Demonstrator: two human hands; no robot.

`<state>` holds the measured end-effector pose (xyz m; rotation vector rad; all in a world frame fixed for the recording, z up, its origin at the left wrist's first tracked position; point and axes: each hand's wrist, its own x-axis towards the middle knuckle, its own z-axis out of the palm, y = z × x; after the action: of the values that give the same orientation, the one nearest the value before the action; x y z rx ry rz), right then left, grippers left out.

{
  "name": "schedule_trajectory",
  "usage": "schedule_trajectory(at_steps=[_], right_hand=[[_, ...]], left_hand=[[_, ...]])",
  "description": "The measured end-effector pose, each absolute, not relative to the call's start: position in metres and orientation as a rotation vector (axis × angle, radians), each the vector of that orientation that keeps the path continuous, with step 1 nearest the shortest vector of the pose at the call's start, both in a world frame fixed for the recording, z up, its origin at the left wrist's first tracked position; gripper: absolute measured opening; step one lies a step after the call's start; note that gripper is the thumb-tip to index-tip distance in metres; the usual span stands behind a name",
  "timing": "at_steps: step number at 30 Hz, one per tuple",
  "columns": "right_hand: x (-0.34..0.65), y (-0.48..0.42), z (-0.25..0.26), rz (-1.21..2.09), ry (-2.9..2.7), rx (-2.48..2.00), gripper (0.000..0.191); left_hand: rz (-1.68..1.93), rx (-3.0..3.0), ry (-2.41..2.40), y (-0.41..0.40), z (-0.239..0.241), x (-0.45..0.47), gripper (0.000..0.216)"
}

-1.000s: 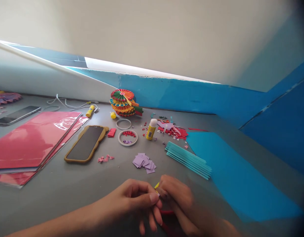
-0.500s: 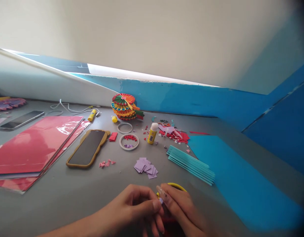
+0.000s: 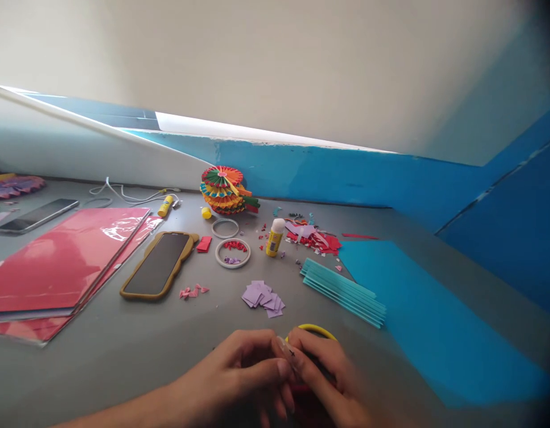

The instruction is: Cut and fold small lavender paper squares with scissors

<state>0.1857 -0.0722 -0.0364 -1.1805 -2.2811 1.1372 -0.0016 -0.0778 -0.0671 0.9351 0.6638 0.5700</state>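
My left hand [image 3: 252,371] and my right hand [image 3: 321,371] meet at the near edge of the view, fingertips pinched together. A small piece of purple paper showed between them a moment ago; now the fingers hide it almost wholly. Behind my right hand curves a yellow rim [image 3: 318,329], mostly covered, its kind unclear. Just beyond my hands lies a loose pile of purple paper squares [image 3: 263,297]. Farther off, an uncapped glue stick [image 3: 275,239] stands upright, and a white ring [image 3: 233,266] encloses small red and purple folded bits.
On the left are a phone in a brown case [image 3: 161,264], pink sheets in plastic [image 3: 74,255] and another phone [image 3: 38,215]. Pleated teal paper [image 3: 343,291] and a blue sheet [image 3: 426,321] lie right. Paper scraps [image 3: 314,238] and a colourful pleated paper ornament [image 3: 225,190] are farther back.
My fingertips have closed together, and the purple bit between them has gone from sight. My right hand has shifted slightly left. Things on the table stay put; the view tilts a little.
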Motion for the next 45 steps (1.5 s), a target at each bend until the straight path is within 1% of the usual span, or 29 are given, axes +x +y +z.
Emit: schedule_trajectory(at_steps=[5,7,10,11,13,15,16,19,21,22,24,26,29,31,33,36,39,43,45], right_hand=[[0.189,-0.075,-0.040,1.134,-2.229,-1.135,0.037],[0.192,-0.074,-0.046,1.079,-2.181,-1.113,0.035],[0.197,-0.067,-0.058,0.940,-2.188,-0.805,0.034],[0.199,-0.064,-0.061,0.905,-2.198,-0.693,0.032],[0.202,-0.058,-0.066,0.839,-2.213,-0.581,0.022],[0.204,-0.055,-0.066,0.809,-2.215,-0.574,0.012],[0.205,-0.055,-0.064,0.820,-2.211,-0.595,0.013],[0.204,-0.058,-0.052,0.978,-2.210,-0.832,0.028],[0.201,-0.063,-0.044,1.092,-2.230,-1.062,0.028],[0.199,-0.065,-0.042,1.111,-2.263,-1.106,0.027],[0.195,-0.069,-0.043,1.001,-2.310,-1.147,0.024],[0.191,-0.071,-0.050,0.835,-2.386,-1.061,0.023],[0.190,-0.068,-0.061,0.647,-2.500,-0.938,0.027],[0.196,-0.063,-0.062,0.617,-2.543,-0.925,0.030],[0.206,-0.058,-0.056,0.685,-2.553,-1.026,0.027],[0.221,-0.053,-0.038,0.933,-2.571,-1.261,0.022],[0.227,-0.054,-0.026,1.167,-2.549,-1.334,0.017],[0.222,-0.060,-0.025,1.256,-2.496,-1.247,0.038],[0.222,-0.064,-0.026,1.292,-2.473,-1.242,0.042]], left_hand=[[0.576,0.896,0.665,-0.078,-0.064,0.001,0.025],[0.577,0.821,0.639,-0.078,-0.064,0.001,0.026],[0.503,0.688,0.582,-0.077,-0.062,-0.004,0.022],[0.472,0.654,0.567,-0.076,-0.061,-0.006,0.020],[0.427,0.622,0.554,-0.075,-0.060,-0.009,0.017],[0.419,0.643,0.568,-0.074,-0.059,-0.010,0.017],[0.431,0.674,0.589,-0.073,-0.059,-0.009,0.018],[0.501,0.823,0.662,-0.072,-0.062,-0.006,0.021],[0.542,0.947,0.702,-0.072,-0.064,-0.003,0.024],[0.546,1.009,0.720,-0.073,-0.065,-0.003,0.025],[0.535,1.110,0.754,-0.074,-0.066,-0.002,0.028],[0.501,1.185,0.782,-0.076,-0.066,-0.004,0.031],[0.443,1.264,0.803,-0.078,-0.063,-0.007,0.033],[0.426,1.300,0.818,-0.078,-0.061,-0.008,0.035],[0.455,1.308,0.839,-0.076,-0.058,-0.010,0.035],[0.582,1.273,0.873,-0.067,-0.055,-0.012,0.031],[0.747,1.234,0.949,-0.055,-0.054,-0.016,0.028],[0.880,1.098,1.007,-0.041,-0.055,-0.024,0.027],[0.930,1.009,0.989,-0.036,-0.057,-0.026,0.025]])
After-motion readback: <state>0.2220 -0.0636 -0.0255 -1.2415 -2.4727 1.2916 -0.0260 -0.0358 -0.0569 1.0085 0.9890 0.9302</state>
